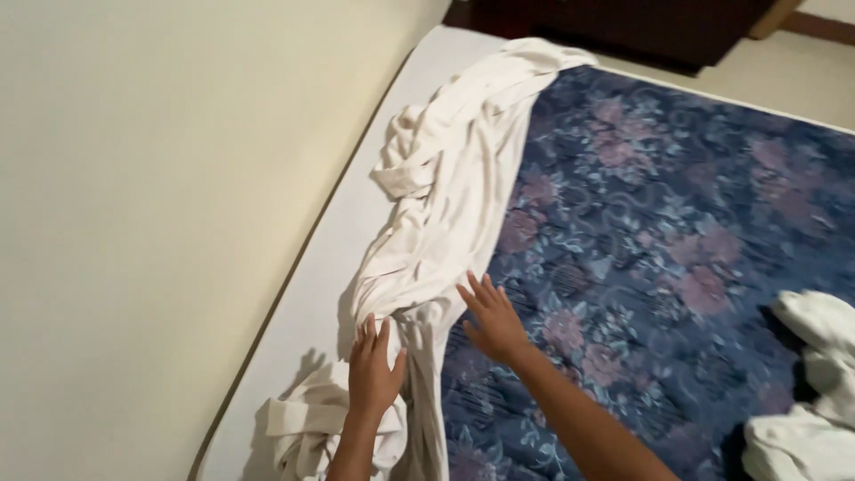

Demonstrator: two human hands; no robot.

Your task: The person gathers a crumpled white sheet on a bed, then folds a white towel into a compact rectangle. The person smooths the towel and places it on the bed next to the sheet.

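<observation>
A long rumpled white sheet (pixel 450 196) lies bunched along the left side of a mattress with a dark blue floral cover (pixel 659 240). My left hand (pixel 374 367) presses flat on the lower part of the white sheet, fingers spread. To its right, my right hand (pixel 492 319) rests open at the sheet's edge, where the white cloth meets the floral cover, fingers apart and touching the fabric. Neither hand grips anything.
A cream wall (pixel 151 205) runs close along the mattress's left side. A white strip of mattress (pixel 356 232) shows beside the wall. More white cloth (pixel 815 392) is heaped at the right edge. Dark wooden furniture (pixel 623 27) stands beyond the far end.
</observation>
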